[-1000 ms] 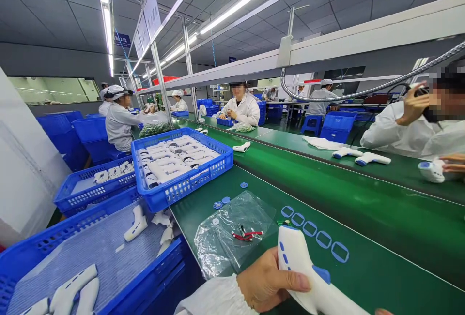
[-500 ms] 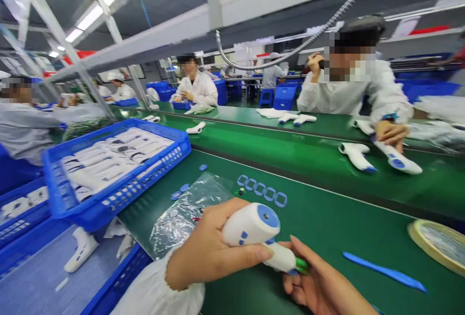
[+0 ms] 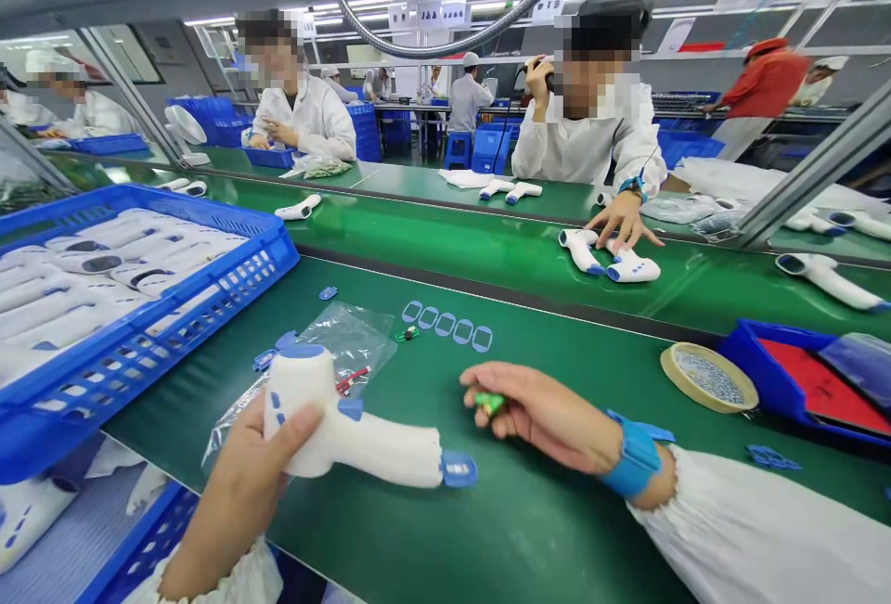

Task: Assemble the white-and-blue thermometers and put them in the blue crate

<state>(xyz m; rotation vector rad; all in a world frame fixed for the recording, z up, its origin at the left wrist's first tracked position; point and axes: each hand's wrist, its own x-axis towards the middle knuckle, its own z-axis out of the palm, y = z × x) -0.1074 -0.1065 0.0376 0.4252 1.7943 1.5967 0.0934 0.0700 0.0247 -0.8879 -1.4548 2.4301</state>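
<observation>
My left hand is closed around the head of a white forehead thermometer, a gun-shaped body with blue buttons and a blue trigger. Its handle points right, and a blue battery cover sticks out from the handle's end. To the right of that end, my right hand, with a blue wrist strap, is closed on small green batteries; the fingers partly hide them. Past the thermometer lie a clear plastic bag, a small green circuit board and a row of blue frames.
A blue crate of white thermometers stands at the left. Across the green conveyor belt, a co-worker's hand touches thermometers. At right are a roll of tape, a blue tray and blue parts.
My right hand has drawn away from the handle with the green batteries. My left hand has moved left and turned the thermometer, handle to the right. The view has swung right.
</observation>
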